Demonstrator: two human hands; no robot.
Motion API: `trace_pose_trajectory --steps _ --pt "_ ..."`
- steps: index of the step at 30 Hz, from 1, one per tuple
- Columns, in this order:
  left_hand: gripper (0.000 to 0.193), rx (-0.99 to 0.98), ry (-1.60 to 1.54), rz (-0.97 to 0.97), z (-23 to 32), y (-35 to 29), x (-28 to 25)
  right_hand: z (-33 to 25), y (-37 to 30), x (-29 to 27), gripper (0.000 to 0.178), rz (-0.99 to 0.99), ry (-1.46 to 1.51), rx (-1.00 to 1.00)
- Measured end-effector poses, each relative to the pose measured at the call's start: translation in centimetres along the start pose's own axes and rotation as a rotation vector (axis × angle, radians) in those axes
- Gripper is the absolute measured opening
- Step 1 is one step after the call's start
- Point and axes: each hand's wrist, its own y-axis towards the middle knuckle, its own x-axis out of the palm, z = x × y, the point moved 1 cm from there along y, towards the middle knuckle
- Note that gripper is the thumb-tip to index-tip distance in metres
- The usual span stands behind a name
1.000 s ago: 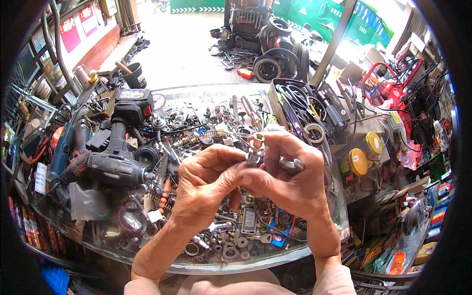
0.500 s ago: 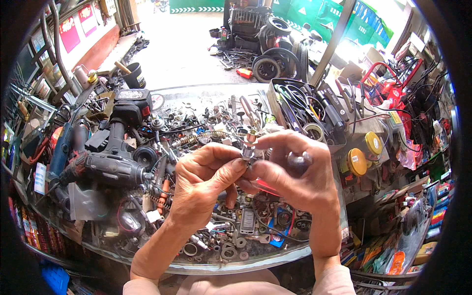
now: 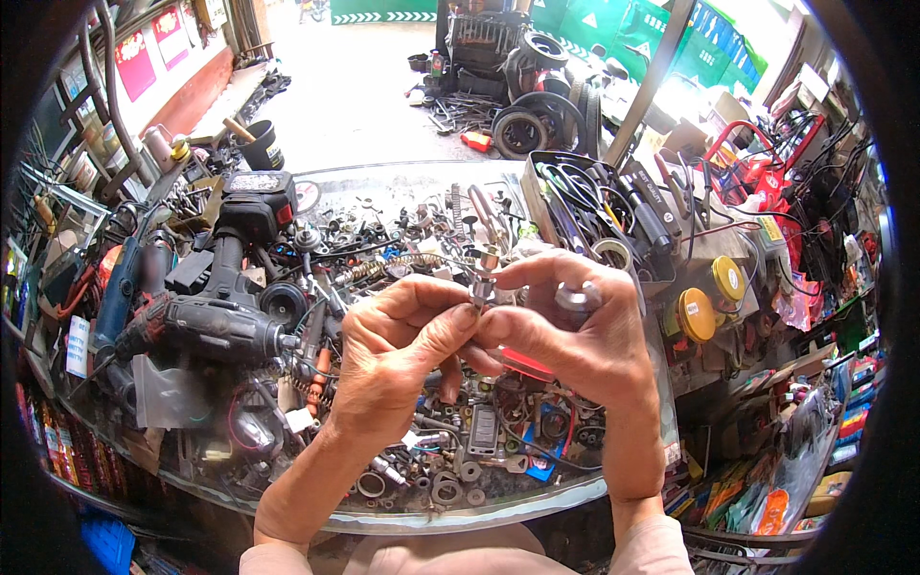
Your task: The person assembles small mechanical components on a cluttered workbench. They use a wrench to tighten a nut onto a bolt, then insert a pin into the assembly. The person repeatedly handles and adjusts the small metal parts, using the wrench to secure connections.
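Over the middle of a cluttered glass-topped bench, I hold a small silvery metal fitting (image 3: 482, 287) with a copper-coloured section near its top. My left hand (image 3: 393, 350) pinches its lower part between thumb and forefinger. My right hand (image 3: 599, 340) meets it from the other side, forefinger near the upper part and thumb at the lower end. A rounded shiny metal piece (image 3: 579, 299) sits inside the curl of my right fingers; its kind is unclear. My fingertips partly hide the fitting's lower end.
A black cordless impact wrench (image 3: 225, 321) lies left on the bench, near a clear plastic bag (image 3: 171, 395). Loose nuts, washers, springs and fittings crowd the glass. A tool-filled metal box (image 3: 546, 216) stands back right, beside yellow round lids (image 3: 696, 316). Tyres (image 3: 522, 132) stand beyond.
My right thumb has shifted inward against the fitting's lower end. The rounded metal piece in my right hand has turned and looks brighter. My left hand has barely moved.
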Motion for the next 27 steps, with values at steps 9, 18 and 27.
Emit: trace_pose_trajectory --steps 9,18,27 --pt "0.014 0.019 0.004 0.063 0.0 0.0 0.4 0.9 1.1 -1.5 0.02 0.059 -0.101 0.135" --pt "0.015 -0.017 0.078 0.061 -0.6 0.0 0.6 0.7 0.5 -0.5 0.028 0.005 -0.005 0.119" --pt "0.017 -0.007 0.05 0.063 -0.4 -0.1 0.3 -0.7 0.2 -0.5 0.028 -0.057 -0.088 0.133"
